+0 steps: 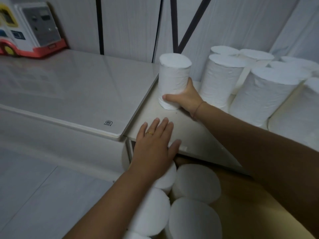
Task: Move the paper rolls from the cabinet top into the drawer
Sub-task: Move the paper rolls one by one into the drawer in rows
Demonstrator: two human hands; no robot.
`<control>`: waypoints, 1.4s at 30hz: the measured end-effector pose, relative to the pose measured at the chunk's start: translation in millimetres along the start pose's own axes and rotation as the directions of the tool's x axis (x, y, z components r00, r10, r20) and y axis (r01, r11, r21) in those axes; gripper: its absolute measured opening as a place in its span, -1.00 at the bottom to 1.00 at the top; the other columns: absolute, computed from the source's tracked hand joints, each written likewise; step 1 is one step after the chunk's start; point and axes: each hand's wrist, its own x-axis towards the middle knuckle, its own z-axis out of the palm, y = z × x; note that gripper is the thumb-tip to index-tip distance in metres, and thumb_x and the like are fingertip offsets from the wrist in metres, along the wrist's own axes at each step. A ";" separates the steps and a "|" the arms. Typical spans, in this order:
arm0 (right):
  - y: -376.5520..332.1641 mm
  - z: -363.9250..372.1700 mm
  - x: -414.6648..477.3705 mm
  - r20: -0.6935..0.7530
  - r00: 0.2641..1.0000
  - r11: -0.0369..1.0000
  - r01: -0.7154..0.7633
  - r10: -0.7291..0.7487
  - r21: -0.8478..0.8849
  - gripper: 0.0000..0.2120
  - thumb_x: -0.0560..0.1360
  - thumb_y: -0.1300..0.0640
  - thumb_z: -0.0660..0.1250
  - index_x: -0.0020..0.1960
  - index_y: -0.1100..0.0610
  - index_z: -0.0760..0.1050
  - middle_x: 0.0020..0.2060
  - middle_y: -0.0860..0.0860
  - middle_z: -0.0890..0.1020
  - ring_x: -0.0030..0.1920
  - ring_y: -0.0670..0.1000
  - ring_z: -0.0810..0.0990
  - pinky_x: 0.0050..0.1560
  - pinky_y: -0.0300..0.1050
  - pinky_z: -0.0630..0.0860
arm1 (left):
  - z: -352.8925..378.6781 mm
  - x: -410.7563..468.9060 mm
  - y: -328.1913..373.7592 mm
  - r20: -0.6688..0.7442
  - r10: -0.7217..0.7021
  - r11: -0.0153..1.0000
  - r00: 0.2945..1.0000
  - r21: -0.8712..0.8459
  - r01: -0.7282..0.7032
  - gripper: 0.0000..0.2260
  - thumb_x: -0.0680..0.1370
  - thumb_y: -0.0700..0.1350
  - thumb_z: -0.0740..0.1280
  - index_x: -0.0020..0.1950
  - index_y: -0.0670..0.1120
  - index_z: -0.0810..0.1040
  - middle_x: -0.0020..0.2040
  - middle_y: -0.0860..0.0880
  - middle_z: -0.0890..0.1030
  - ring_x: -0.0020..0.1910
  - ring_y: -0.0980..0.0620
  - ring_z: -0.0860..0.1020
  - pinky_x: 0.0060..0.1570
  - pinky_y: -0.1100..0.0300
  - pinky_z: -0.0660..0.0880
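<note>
1 roll [173, 80] gripped, R hand [185, 99] | L hand [155, 144] flat, cabinet top [189, 131]

A toy vehicle, a glass-topped surface and a panelled wall.

A white plastic toy vehicle [29, 30] with a red base and a yellow wheel stands at the far left on the glossy pale grey glass tabletop [72, 87], which bears a small black certification mark [109, 123] near its front corner. Behind runs a pale panelled wall [129, 26] crossed by dark upright and slanting strips [99, 25]. Lower left lies a light grey tiled floor [34, 195].
</note>
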 end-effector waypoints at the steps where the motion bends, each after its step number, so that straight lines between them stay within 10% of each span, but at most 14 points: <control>1: -1.2 -4.5 -11.4 0.005 1.000 1.000 0.005 -0.005 -0.003 -0.13 0.21 0.11 0.59 0.37 0.15 0.19 0.27 0.04 0.44 0.24 0.02 0.43 0.30 -0.02 0.38 | -0.2 -0.5 0.7 -0.001 -0.001 1.000 1.000 0.001 0.001 -0.47 0.60 0.20 -0.12 0.54 0.03 0.04 0.56 0.05 0.06 0.53 0.06 -0.03 0.45 0.07 -0.21; 12: -12.6 -68.7 -144.2 0.064 0.998 1.000 -0.018 0.019 -0.017 -0.12 0.24 0.14 0.59 0.42 0.10 0.19 0.31 0.02 0.44 0.29 0.00 0.43 0.36 0.02 0.37 | -4.2 -36.9 14.5 0.044 0.098 0.995 0.994 0.000 -0.098 -0.45 0.61 0.16 -0.07 0.55 0.00 -0.09 0.57 0.03 -0.05 0.53 0.08 -0.15 0.45 0.16 -0.31; 25: -2.6 -148.4 -299.2 0.135 0.990 0.991 -0.013 0.032 -0.135 -0.31 0.21 0.40 0.54 0.09 -0.11 0.29 -0.02 -0.20 0.45 -0.06 -0.55 0.44 -0.19 -0.65 0.36 | -1.3 -84.5 42.0 0.231 0.294 0.955 0.927 -0.108 -0.276 -0.43 0.58 0.22 -0.15 0.55 0.04 -0.14 0.54 0.11 -0.19 0.46 0.20 -0.32 0.37 0.30 -0.40; 31: 39.4 -146.0 -325.0 0.140 0.984 0.992 -0.104 0.113 -0.069 -0.08 0.10 0.02 0.59 0.37 0.08 0.26 0.18 -0.05 0.51 0.15 -0.14 0.53 0.02 -0.21 0.57 | 0.8 -84.9 44.5 0.262 0.300 0.954 0.917 -0.096 -0.284 -0.44 0.60 0.20 -0.12 0.55 0.03 -0.12 0.55 0.08 -0.14 0.45 0.23 -0.27 0.41 0.24 -0.30; 36: 82.7 -136.5 -324.4 0.194 0.956 0.976 -0.211 0.219 -0.060 -0.03 0.14 0.08 0.59 0.43 -0.04 0.16 0.26 -0.03 0.45 0.23 -0.04 0.48 0.08 -0.09 0.57 | 2.5 -86.0 44.7 0.260 0.291 0.957 0.921 -0.085 -0.279 -0.43 0.57 0.22 -0.16 0.55 0.05 -0.14 0.54 0.12 -0.15 0.46 0.24 -0.26 0.41 0.24 -0.31; 42: 113.7 -134.5 -324.8 0.216 0.949 0.971 -0.205 0.228 -0.124 -0.02 0.20 0.12 0.60 0.43 -0.11 0.09 0.25 -0.15 0.40 0.21 -0.24 0.44 -0.01 -0.41 0.50 | 6.1 -84.3 42.9 0.255 0.292 0.956 0.922 -0.089 -0.278 -0.42 0.57 0.27 -0.21 0.54 0.07 -0.14 0.51 0.16 -0.18 0.47 0.23 -0.24 0.44 0.21 -0.27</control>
